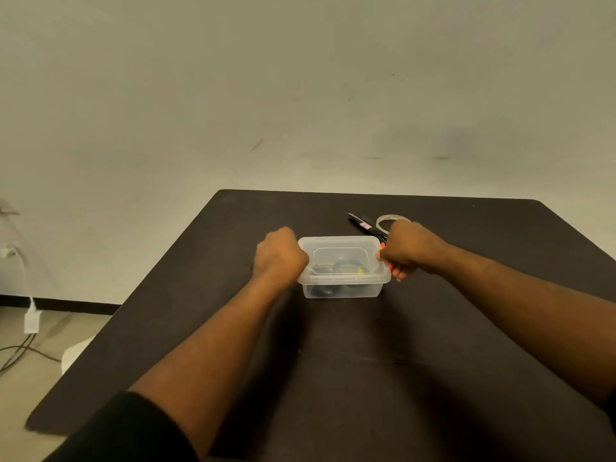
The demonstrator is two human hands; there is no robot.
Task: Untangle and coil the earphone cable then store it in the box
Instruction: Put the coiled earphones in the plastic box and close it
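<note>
Both hands grip box (343, 281) ends — left hand (279, 255), right hand (406, 251) curled on lid (341, 243) rim. Earphone cable (343, 264) inside, coiled. Risk: uneven press — lid corner stays unseated, box skids.

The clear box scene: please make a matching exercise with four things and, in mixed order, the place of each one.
Things:
1. left hand
2. right hand
3. earphone cable
4. scissors

Places:
a. inside the clear box, under its lid
b. on the table behind the box
c. at the left end of the box lid
d. at the right end of the box lid

Pairs: 1-c, 2-d, 3-a, 4-b
</note>
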